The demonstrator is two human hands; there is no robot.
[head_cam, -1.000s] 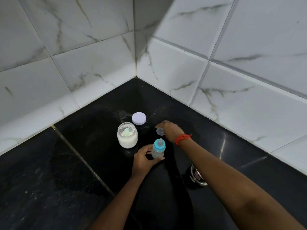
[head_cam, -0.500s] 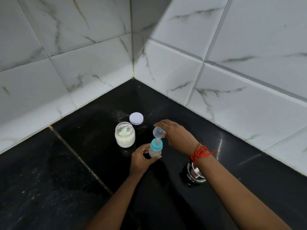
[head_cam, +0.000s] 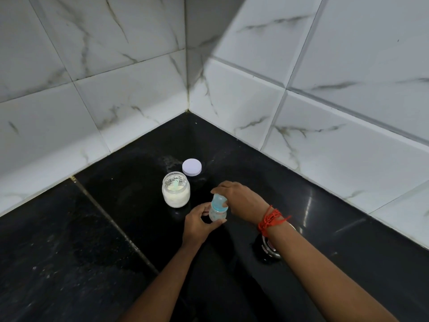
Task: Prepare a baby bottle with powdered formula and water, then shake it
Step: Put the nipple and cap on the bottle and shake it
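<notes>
A small baby bottle (head_cam: 217, 213) with a blue collar stands on the black counter (head_cam: 116, 240). My left hand (head_cam: 199, 223) grips its body from the left. My right hand (head_cam: 241, 201) holds the clear cap (head_cam: 219, 199) down over the bottle's top, fingers wrapped around it. An open glass jar (head_cam: 176, 189) of white formula powder, with a pale green scoop inside, stands just left of the bottle. Its lilac lid (head_cam: 191, 167) lies flat behind it.
A steel vessel (head_cam: 269, 248) stands at the right, partly hidden under my right forearm. White marble wall tiles (head_cam: 325, 135) meet in a corner behind the jar. Some powder is spilled near the lid.
My right hand picked up the clear cap from the counter, carried it over the bottle and lowered it onto the blue collar. My left hand kept holding the bottle.
</notes>
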